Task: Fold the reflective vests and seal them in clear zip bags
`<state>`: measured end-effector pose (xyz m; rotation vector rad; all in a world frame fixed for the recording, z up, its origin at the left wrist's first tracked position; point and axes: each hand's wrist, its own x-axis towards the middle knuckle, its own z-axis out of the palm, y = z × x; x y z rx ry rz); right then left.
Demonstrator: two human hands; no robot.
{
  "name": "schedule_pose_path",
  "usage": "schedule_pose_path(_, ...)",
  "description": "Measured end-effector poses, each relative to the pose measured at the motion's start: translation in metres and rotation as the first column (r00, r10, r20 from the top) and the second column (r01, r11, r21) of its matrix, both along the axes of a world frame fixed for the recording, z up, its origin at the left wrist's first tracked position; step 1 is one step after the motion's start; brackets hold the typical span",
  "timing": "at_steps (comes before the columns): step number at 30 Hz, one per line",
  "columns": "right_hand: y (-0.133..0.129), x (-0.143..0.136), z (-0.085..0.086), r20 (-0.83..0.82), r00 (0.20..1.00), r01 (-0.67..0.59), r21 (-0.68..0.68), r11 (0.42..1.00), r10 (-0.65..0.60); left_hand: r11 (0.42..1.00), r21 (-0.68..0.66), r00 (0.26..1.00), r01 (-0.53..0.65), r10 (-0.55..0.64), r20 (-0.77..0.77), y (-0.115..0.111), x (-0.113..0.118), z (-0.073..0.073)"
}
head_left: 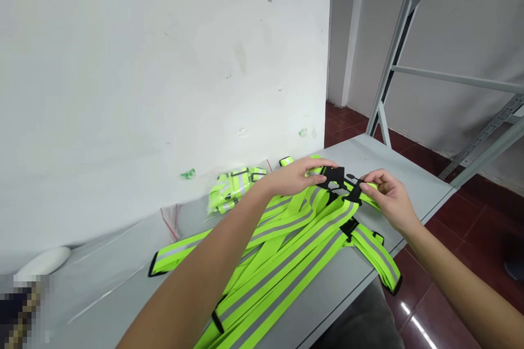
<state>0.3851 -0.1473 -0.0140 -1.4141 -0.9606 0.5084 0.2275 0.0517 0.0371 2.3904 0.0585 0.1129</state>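
Note:
Bright yellow-green reflective straps with grey stripes lie in a long heap across the grey tabletop. My left hand pinches the black socket half of a side-release buckle between thumb and fingers. In my right hand is the black pronged half of a buckle, gripped where it meets its strap. The two halves face each other with a small gap between them. Another black buckle rests lower on the straps. My left forearm covers part of the heap.
Behind the straps, a clear bag holds folded yellow-green straps against the white wall. More clear plastic bags lie at left. A grey metal rack frame stands beyond the table's right end, above a red tiled floor.

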Motion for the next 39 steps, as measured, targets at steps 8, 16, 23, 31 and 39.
schedule_pose_path(8, -0.003, 0.0, 0.008, 0.072, 0.994, -0.073, -0.079, 0.994, 0.079, 0.997, -0.076, 0.999, 0.022, -0.024, -0.03, 0.005, -0.007, 0.004)
schedule_pose_path(16, -0.002, -0.005, 0.015, 0.102, 0.992, -0.064, -0.106, 0.992, 0.075, 0.999, -0.047, 0.998, 0.015, -0.018, -0.061, 0.002, -0.011, 0.006)
schedule_pose_path(23, 0.001, -0.013, 0.018, 0.081, 0.996, -0.012, -0.127, 0.992, 0.023, 0.998, 0.062, 0.999, -0.012, 0.015, -0.044, -0.013, -0.014, 0.006)
schedule_pose_path(31, 0.008, -0.022, 0.023, -0.001, 0.999, -0.032, -0.136, 0.99, 0.032, 0.985, 0.146, 0.995, -0.087, 0.078, 0.067, -0.031, -0.008, -0.002)
schedule_pose_path(39, 0.011, -0.013, -0.003, 0.248, 0.967, 0.001, -0.264, 0.965, 0.066, 0.826, 0.443, 0.936, -0.348, 0.277, 0.218, -0.118, -0.046, -0.042)
